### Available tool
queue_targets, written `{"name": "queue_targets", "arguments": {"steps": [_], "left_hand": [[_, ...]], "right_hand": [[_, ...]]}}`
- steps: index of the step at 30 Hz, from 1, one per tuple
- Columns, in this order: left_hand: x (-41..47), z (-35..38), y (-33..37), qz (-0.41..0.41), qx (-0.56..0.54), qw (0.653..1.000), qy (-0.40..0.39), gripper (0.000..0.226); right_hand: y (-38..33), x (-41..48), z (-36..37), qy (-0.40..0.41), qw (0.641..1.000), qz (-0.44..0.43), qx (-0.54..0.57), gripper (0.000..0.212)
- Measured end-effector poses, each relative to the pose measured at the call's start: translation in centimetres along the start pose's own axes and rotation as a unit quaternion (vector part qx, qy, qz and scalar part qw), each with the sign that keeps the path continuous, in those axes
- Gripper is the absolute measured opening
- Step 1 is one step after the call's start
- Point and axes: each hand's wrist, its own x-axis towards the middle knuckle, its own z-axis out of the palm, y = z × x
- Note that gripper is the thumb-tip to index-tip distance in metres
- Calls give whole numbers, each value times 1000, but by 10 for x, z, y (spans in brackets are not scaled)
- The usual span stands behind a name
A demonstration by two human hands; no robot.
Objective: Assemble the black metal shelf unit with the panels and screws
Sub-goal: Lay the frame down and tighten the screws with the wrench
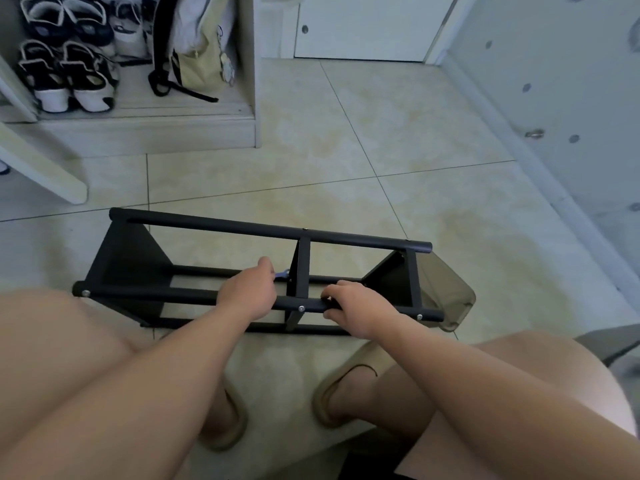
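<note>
Both hands work at the middle of the black shelf unit [242,226], set apart on either side of its middle panel [300,268]; the left hand [247,292] is curled round a small bluish metal tool [282,273] whose tip pokes out toward that panel; the right hand [356,311] grips the near tube [156,295] just right of a silver screw [301,308]. The unit lies on its side on the tiled floor [346,161], just beyond the person's knees; matt black all over, it has long round tubes running left to right, crossed by flat panels at the left end [128,258], the middle and the right end [388,282]; silver screw heads show at the near tube's joints. A translucent brownish container [448,289] sits against its right end; far left, an open cabinet [247,81] holds shoes [65,77] and a backpack [197,57].
</note>
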Motion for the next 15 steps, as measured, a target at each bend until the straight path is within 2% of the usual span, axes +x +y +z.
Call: {"name": "queue_targets", "arguments": {"steps": [5, 9, 15], "left_hand": [[14, -8, -13, 12, -55, 997, -57, 12], [26, -16, -25, -4, -86, 994, -66, 16], [36, -23, -36, -22, -150, 983, -108, 10]], "right_hand": [[-8, 16, -1, 121, 989, -86, -10, 80], [-21, 40, 7, 106, 984, -130, -55, 100], [-20, 60, 22, 77, 982, -142, -98, 101]]}}
